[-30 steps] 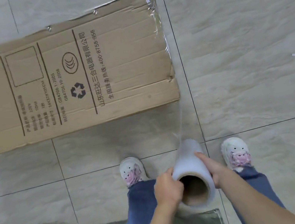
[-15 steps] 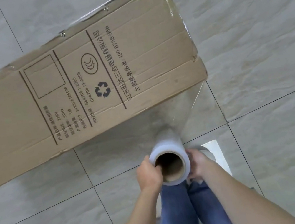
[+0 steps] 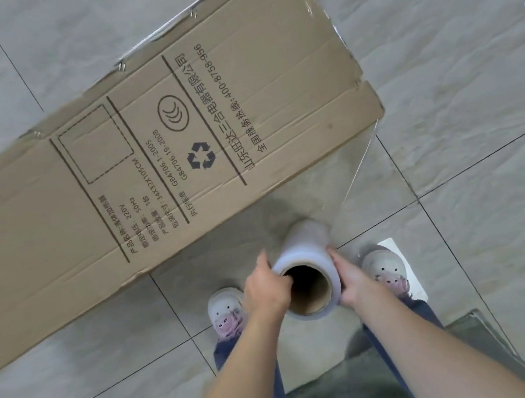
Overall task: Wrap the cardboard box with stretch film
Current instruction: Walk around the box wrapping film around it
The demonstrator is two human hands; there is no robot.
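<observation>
The cardboard box (image 3: 152, 168) lies flat on the tiled floor (image 3: 467, 102), long and slanted, its printed face up (a recycling mark and black lettering show). Clear stretch film (image 3: 350, 173) runs from the box's near right corner down to the film roll (image 3: 308, 271), which is held above the floor just in front of the box's near edge. The left hand (image 3: 267, 290) grips the roll's open end, fingertips hooked inside the core. The right hand (image 3: 351, 279) curls around the roll's other side. Below stand two light shoes (image 3: 226, 312) and, nearest the person, a grey mat (image 3: 349, 392).
</observation>
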